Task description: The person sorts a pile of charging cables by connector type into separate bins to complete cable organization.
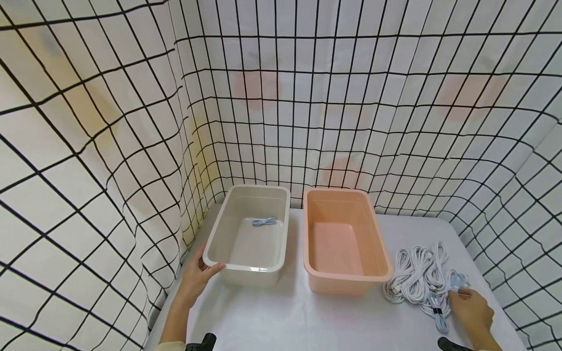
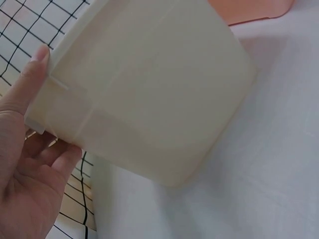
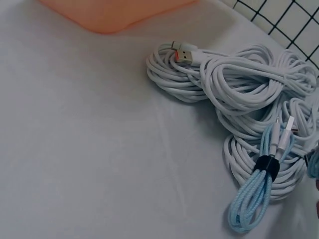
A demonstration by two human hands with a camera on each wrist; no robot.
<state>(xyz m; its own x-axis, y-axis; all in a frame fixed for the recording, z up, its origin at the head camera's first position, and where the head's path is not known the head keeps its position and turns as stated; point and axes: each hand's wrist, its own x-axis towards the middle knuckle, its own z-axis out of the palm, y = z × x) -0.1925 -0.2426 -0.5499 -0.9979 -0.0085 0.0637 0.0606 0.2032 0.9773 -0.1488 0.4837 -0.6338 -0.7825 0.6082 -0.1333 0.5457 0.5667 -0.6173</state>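
Observation:
My left hand [image 1: 195, 278] grips the near left corner of a beige plastic bin [image 1: 248, 275], thumb over the rim and fingers against the outer wall, as the left wrist view also shows. Inside that bin lies a small bundled light blue cable [image 1: 264, 222]. At the right, my right hand [image 1: 471, 309] has curled fingers at a light blue cable bundle [image 1: 458, 280] on the edge of a pile of coiled white cables [image 1: 417, 273]. Another light blue USB cable [image 3: 251, 194], tied with a black strap, lies on the pile's near side. Only fingertips show in the right wrist view.
An orange plastic bin [image 1: 351, 278] stands between the beige bin and the cable pile. White cloth covers the table [image 1: 298, 321]. Black wire grid [image 1: 298, 97] encloses the back and both sides, close to the table's edges.

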